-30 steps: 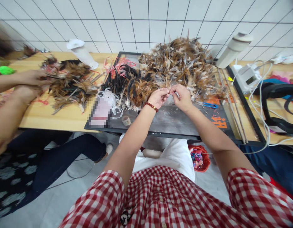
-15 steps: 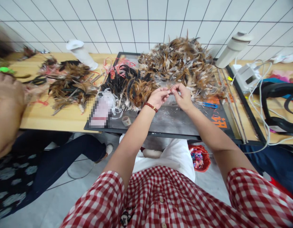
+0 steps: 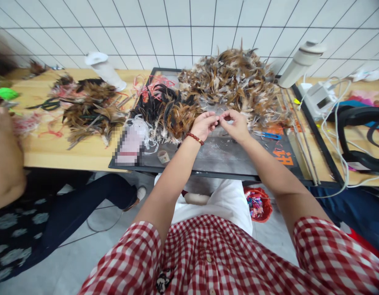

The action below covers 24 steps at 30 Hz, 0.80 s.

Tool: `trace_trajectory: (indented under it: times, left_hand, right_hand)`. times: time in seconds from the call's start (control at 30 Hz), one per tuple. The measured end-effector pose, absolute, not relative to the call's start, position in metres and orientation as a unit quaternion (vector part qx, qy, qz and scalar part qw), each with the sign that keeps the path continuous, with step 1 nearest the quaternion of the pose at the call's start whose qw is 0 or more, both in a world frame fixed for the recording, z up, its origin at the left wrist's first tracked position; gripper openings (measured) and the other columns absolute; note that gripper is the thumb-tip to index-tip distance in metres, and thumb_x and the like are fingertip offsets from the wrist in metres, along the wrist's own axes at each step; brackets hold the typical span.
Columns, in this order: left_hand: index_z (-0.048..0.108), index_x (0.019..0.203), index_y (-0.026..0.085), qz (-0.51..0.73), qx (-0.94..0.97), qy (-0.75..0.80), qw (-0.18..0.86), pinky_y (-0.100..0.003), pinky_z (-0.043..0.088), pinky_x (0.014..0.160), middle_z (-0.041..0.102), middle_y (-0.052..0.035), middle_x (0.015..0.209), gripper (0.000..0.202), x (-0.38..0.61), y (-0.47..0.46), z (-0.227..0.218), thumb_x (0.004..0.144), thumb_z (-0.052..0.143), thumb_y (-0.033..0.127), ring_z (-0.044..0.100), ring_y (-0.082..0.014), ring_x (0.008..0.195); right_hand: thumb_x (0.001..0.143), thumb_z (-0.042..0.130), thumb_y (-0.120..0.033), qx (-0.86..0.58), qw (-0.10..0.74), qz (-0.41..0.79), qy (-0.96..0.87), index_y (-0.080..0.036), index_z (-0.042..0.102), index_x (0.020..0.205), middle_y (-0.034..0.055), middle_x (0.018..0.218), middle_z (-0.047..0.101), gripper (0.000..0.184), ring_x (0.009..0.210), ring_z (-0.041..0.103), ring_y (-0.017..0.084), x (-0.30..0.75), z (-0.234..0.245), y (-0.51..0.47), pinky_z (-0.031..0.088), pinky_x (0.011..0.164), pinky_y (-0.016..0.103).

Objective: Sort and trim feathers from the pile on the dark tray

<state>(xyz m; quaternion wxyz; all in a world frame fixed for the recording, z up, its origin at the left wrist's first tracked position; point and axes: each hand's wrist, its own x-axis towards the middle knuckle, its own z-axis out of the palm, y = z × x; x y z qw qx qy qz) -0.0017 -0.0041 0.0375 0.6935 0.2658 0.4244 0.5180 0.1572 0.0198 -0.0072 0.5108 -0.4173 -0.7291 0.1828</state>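
Observation:
My left hand (image 3: 204, 124), a beaded bracelet at its wrist, and my right hand (image 3: 235, 124) meet fingertip to fingertip over the dark board (image 3: 229, 157). Both are closed in a pinch. Whatever lies between the fingertips is too small to make out. Just beyond them rises a large heap of brown and white feathers (image 3: 229, 78). Left of my left hand lies a bunch of black and brown feathers (image 3: 172, 114). Blue-handled thread snips (image 3: 271, 135) rest to the right of my right hand.
A phone (image 3: 128, 147), white ribbon (image 3: 140, 127) and a small tape roll (image 3: 163, 156) lie at the board's left. Thin sticks (image 3: 303, 143), a white bottle (image 3: 301, 65) and cables (image 3: 338, 119) are at right. A co-worker's arm (image 3: 8, 155) and more feathers (image 3: 91, 110) are at left.
My fingers have shifted slightly, with the two hands still together at the same spot. The co-worker's arm at far left has drawn back to the left, showing more of the scissors.

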Motion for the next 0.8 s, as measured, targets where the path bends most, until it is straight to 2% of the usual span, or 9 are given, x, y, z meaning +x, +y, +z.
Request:
trace_trajectory:
  times: [0.1,0.2,0.37,0.43,0.57,0.67,0.8]
  left_hand:
    - [0.055,0.089,0.019,0.534,0.319,0.451,0.640,-0.017,0.039,0.050,0.067,0.0059,0.066,0.024,0.001,-0.003,0.036,0.082,0.069,0.000,0.059,-0.0046,0.053]
    - [0.054,0.086,0.019,0.554,0.371,0.475,0.574,-0.019,0.041,0.051,0.062,0.0072,0.065,0.025,0.005,-0.001,0.032,0.081,0.065,-0.003,0.058,-0.0057,0.053]
    - [0.057,0.082,0.020,0.598,0.444,0.465,0.479,-0.020,0.050,0.064,0.064,0.0049,0.076,0.026,0.008,0.008,0.016,0.078,0.065,-0.004,0.059,-0.0056,0.061]
    - [0.058,0.081,0.020,0.607,0.459,0.456,0.461,-0.021,0.052,0.068,0.065,0.0039,0.077,0.025,0.008,0.011,0.009,0.079,0.066,-0.003,0.060,-0.0064,0.064]
    - [0.057,0.081,0.021,0.610,0.464,0.451,0.458,-0.021,0.055,0.070,0.065,0.0041,0.073,0.026,0.008,0.015,0.002,0.077,0.071,-0.002,0.062,-0.0075,0.066]
    - [0.057,0.080,0.021,0.612,0.463,0.449,0.458,-0.020,0.055,0.068,0.065,0.0049,0.072,0.027,0.008,0.016,0.001,0.077,0.072,-0.002,0.062,-0.0065,0.064]
    - [0.057,0.080,0.021,0.614,0.471,0.452,0.443,-0.019,0.055,0.065,0.066,0.0049,0.074,0.028,0.007,0.017,-0.004,0.076,0.074,0.000,0.064,-0.0069,0.064]
  right_hand:
    - [0.081,0.067,-0.029,-0.420,0.526,0.200,-0.712,-0.022,0.069,0.083,0.0032,0.082,0.075,0.008,0.072,0.066,0.017,0.155,-0.007,0.019,0.056,0.075,0.034]
    - [0.080,0.069,-0.029,-0.413,0.529,0.216,-0.709,-0.022,0.070,0.083,0.0037,0.083,0.075,0.008,0.072,0.068,0.017,0.154,-0.005,0.017,0.058,0.076,0.035]
    - [0.079,0.075,-0.037,-0.407,0.521,0.235,-0.712,-0.023,0.072,0.080,0.0042,0.084,0.076,0.015,0.076,0.069,0.019,0.154,-0.003,0.015,0.058,0.081,0.037]
    - [0.082,0.076,-0.045,-0.402,0.534,0.290,-0.685,-0.024,0.070,0.081,0.0039,0.082,0.076,0.022,0.076,0.070,0.019,0.153,-0.004,0.017,0.059,0.081,0.038]
    - [0.081,0.080,-0.060,-0.365,0.581,0.438,-0.581,-0.028,0.062,0.096,-0.0012,0.072,0.072,0.040,0.066,0.068,0.018,0.150,-0.010,0.026,0.061,0.073,0.037]
    - [0.072,0.090,-0.056,-0.368,0.575,0.479,-0.552,-0.027,0.064,0.099,-0.0027,0.070,0.071,0.048,0.065,0.068,0.017,0.148,-0.011,0.028,0.061,0.073,0.035]
    - [0.066,0.095,-0.043,-0.388,0.549,0.503,-0.544,-0.023,0.072,0.091,-0.0011,0.074,0.073,0.038,0.068,0.068,0.014,0.146,-0.007,0.025,0.061,0.075,0.033]
